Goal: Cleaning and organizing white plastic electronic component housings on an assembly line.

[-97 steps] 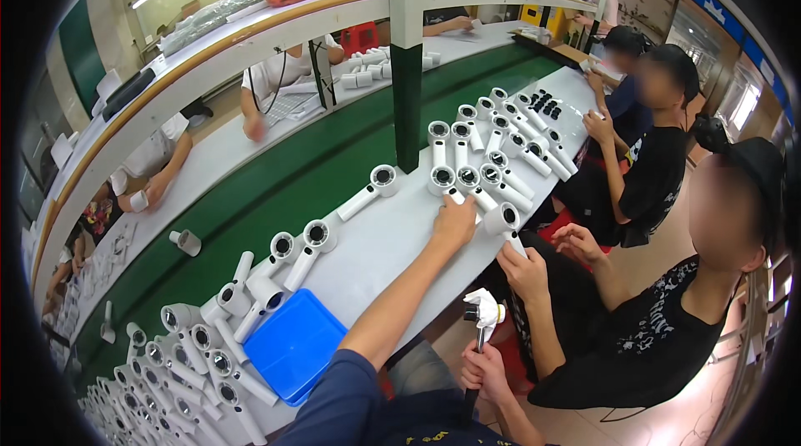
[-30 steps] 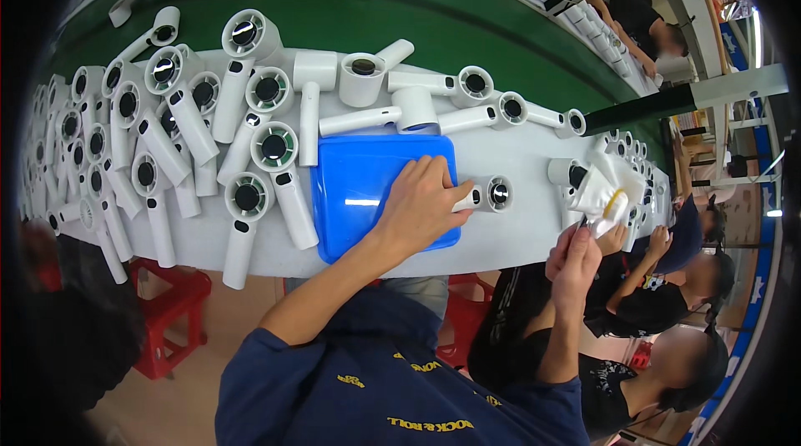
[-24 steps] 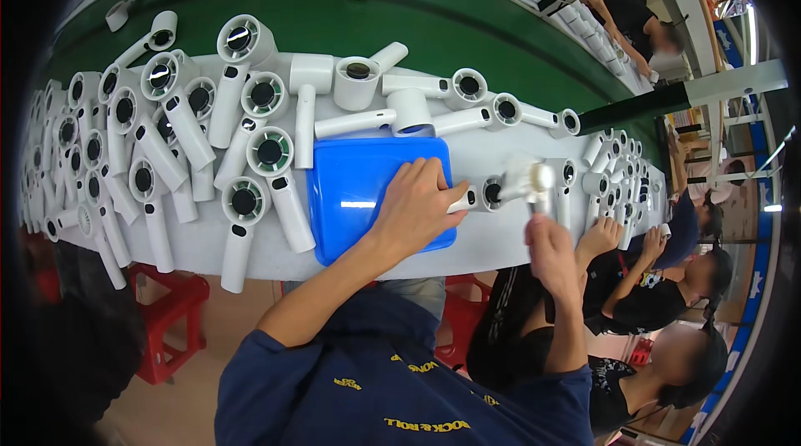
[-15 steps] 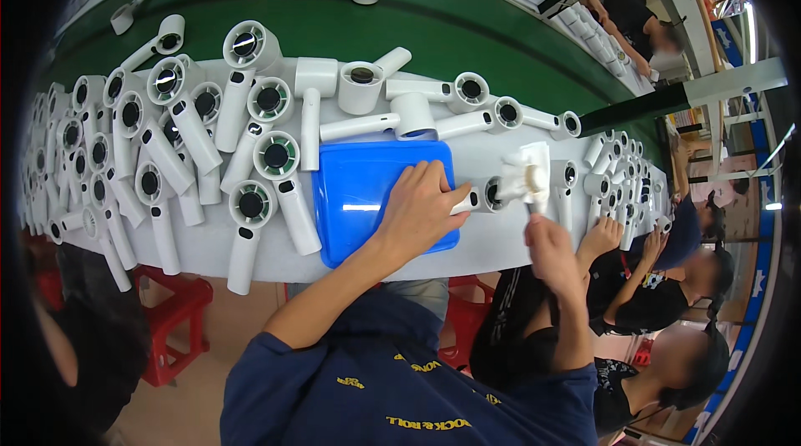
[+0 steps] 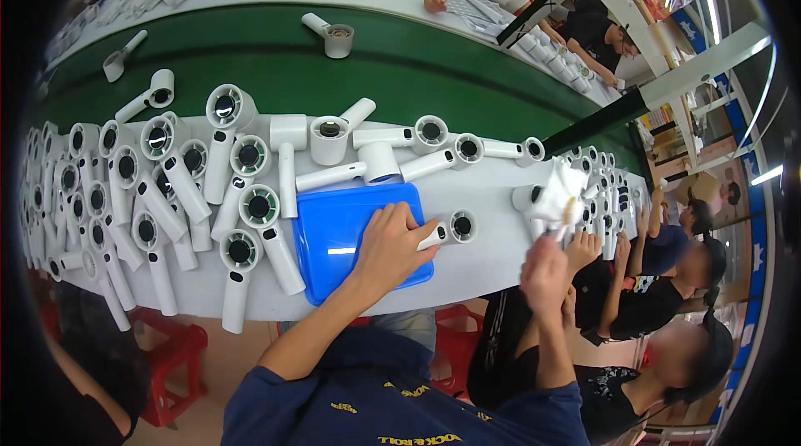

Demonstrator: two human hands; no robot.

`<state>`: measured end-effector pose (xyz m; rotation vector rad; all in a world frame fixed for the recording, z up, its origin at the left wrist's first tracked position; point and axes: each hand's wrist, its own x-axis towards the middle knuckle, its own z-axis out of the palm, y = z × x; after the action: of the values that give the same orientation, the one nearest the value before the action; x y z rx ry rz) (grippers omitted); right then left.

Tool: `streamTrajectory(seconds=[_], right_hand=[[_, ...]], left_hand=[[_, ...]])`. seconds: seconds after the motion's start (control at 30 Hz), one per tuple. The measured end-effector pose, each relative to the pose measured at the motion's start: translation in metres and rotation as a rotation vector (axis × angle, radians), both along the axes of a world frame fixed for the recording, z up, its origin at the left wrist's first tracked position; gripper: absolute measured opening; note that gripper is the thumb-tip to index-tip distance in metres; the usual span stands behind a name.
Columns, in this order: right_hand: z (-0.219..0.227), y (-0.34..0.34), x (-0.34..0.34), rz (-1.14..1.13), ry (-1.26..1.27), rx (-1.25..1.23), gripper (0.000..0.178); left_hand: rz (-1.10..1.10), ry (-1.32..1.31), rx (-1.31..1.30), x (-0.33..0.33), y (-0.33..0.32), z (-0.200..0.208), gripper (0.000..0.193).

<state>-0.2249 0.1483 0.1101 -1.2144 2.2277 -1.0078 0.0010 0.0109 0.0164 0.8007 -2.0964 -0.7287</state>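
Note:
My left hand (image 5: 385, 247) rests over a shallow blue tray (image 5: 329, 216) and is closed round the handle of a white handheld fan (image 5: 461, 227). The fan's round head sticks out past the tray's right edge, its dark hub facing up. Off to the right, my right hand (image 5: 544, 275) is closed on the handle of a tool with a white, cloth-like head (image 5: 559, 194). A tan patch shows on that head, which is smeared by motion, so its exact kind is unclear. It is raised apart from the held fan.
Many white handheld fans (image 5: 158, 137) crowd the left of the white table (image 5: 492, 279); more lie along its far edge. Beyond runs a green conveyor belt (image 5: 250, 45) carrying a few fans. A dark metal post (image 5: 596, 120) crosses at right. Co-workers sit beside and opposite.
My right hand has swung the white-headed tool away from the held fan, to the right in the picture. My left hand still grips the fan. The whole view has shifted.

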Motion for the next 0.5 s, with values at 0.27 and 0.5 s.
streamTrajectory(seconds=[0.27, 0.5], right_hand=[[0.005, 0.009, 0.016, -0.004, -0.182, -0.124, 0.045], [-0.016, 0.004, 0.028, 0.191, 0.150, 0.206, 0.045]], left_hand=[[0.009, 0.008, -0.021, -0.002, -0.004, -0.001, 0.039], [0.023, 0.024, -0.013, -0.003, 0.001, -0.009, 0.037]])
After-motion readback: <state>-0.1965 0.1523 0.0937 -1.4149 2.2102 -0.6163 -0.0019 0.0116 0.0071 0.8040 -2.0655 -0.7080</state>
